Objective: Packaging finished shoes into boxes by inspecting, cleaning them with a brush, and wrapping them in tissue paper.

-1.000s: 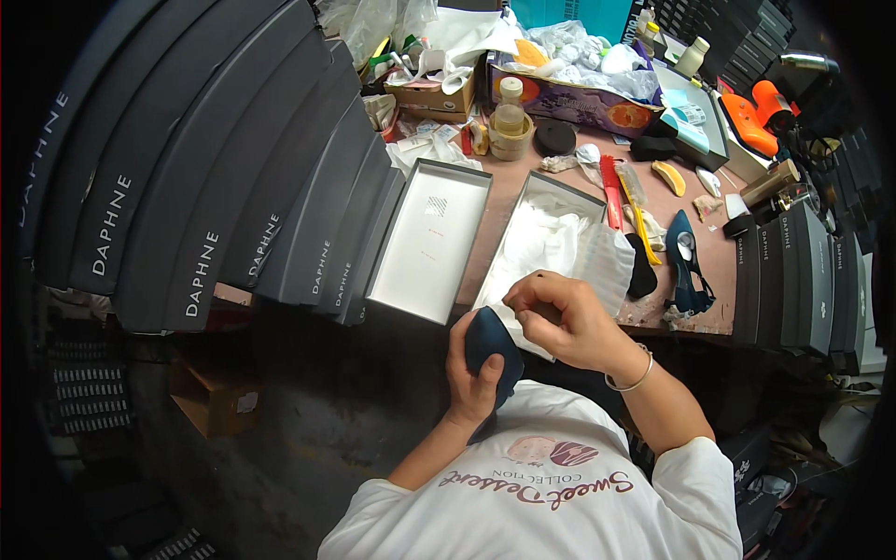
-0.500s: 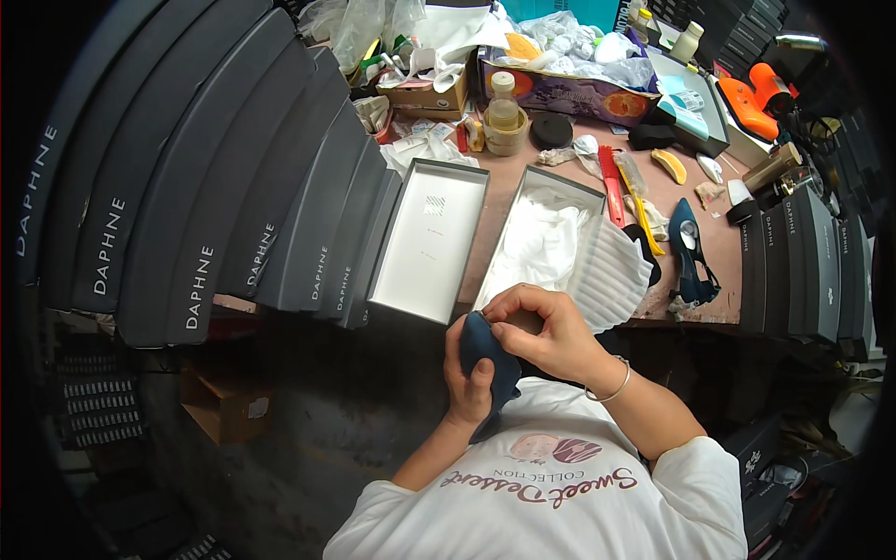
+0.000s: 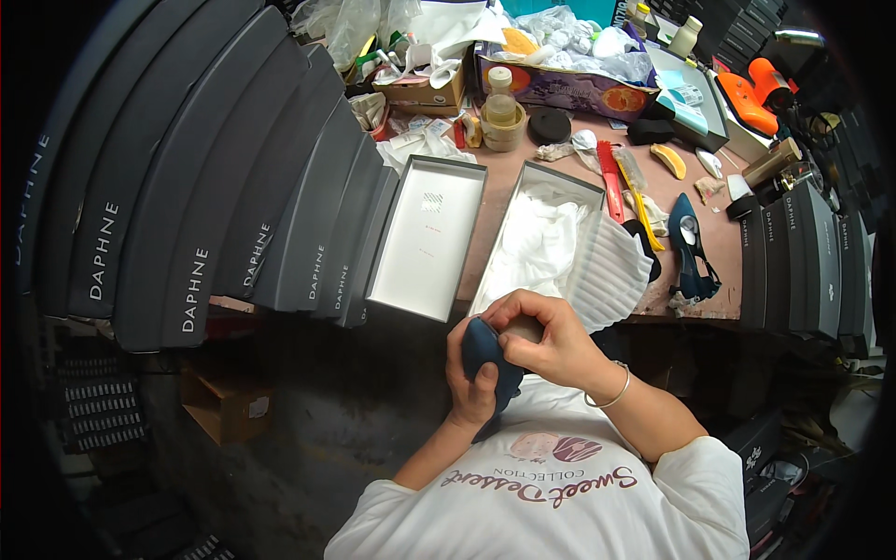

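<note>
My left hand [image 3: 472, 399] is wrapped round a dark blue pointed shoe [image 3: 482, 345], held toe-up in front of my chest. Its thumb presses on the near side, and the rest of the shoe slopes down behind the hand. At the toe, my right hand [image 3: 565, 347] has thumb and fingers pinched by the shoe's edge. A grey-brown piece [image 3: 525, 329] shows partly inside the right fingers; its kind is hidden. A matching blue shoe [image 3: 688, 245] with an ankle strap and pale stuffing lies on the table at the right.
Before me stand an open shoebox [image 3: 571, 183] with white tissue and its white-lined lid [image 3: 422, 247]. Foam wrap [image 3: 611, 271] drapes over the table edge. Red [image 3: 611, 182] and yellow brushes [image 3: 644, 215] lie right. Dark shoeboxes [image 3: 224, 187] are stacked left, others [image 3: 793, 261] right.
The shoe and both hands have shifted slightly downward. The right thumb has moved a little right along the shoe's edge. The grip on the shoe is the same.
</note>
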Available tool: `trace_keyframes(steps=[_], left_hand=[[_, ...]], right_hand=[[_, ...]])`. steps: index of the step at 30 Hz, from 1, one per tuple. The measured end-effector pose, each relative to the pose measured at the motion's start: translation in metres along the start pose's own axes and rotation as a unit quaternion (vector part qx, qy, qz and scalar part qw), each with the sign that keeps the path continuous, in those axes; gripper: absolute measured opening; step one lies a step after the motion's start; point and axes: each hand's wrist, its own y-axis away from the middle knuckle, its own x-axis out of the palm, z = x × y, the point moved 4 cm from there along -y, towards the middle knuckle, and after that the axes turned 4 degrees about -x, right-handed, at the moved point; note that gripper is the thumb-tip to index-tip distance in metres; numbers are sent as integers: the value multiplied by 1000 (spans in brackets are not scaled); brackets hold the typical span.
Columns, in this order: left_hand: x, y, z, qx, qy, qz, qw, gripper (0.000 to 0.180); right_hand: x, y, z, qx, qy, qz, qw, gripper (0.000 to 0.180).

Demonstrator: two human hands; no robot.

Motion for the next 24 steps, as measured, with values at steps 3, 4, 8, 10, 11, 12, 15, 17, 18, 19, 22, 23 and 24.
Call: trace_keyframes(steps=[3, 4, 8, 10, 11, 12, 15, 17, 18, 19, 22, 23, 24], left_hand=[[1, -1, -1, 4, 8, 3, 1000, 76], [1, -1, -2, 6, 10, 6, 1000, 76], [1, 0, -2, -4, 2, 8, 1000, 76], [2, 0, -1, 1, -13, 9, 1000, 77], [1, 0, 0, 2, -10, 8, 1000, 77], [1, 0, 1, 4, -7, 7, 1000, 77], [2, 0, 0, 6, -6, 7, 1000, 77], [2, 0, -1, 4, -8, 7, 1000, 78], [2, 0, -3, 2, -7, 7, 1000, 78], [2, -1, -4, 1, -7, 8, 1000, 78], [2, 1, -1, -2, -14, 4, 1000, 78], [2, 1, 0, -2, -13, 4, 1000, 78], [2, 1, 1, -1, -13, 4, 1000, 78]], right_hand=[[0, 1, 1, -7, -18, 1, 1000, 11], [0, 1, 0, 2, -17, -1, 1000, 12], [-1, 0, 0, 22, 0, 1, 1000, 12], [-2, 0, 2, 21, 23, 7, 999, 11], [-2, 0, 4, 19, 39, 9, 999, 10], [-2, 0, 5, 17, 55, 11, 998, 10], [-4, 3, 3, -1, 21, 0, 1000, 10], [-4, 3, 5, 8, 23, -4, 1000, 12], [-4, 3, 6, 13, 24, -6, 1000, 13], [-3, 2, 5, 17, 27, -3, 999, 13], [-3, 0, 5, 25, 43, 3, 999, 12], [-4, 0, 6, 24, 53, 6, 998, 12], [-4, 1, 7, 23, 63, 8, 998, 11]])
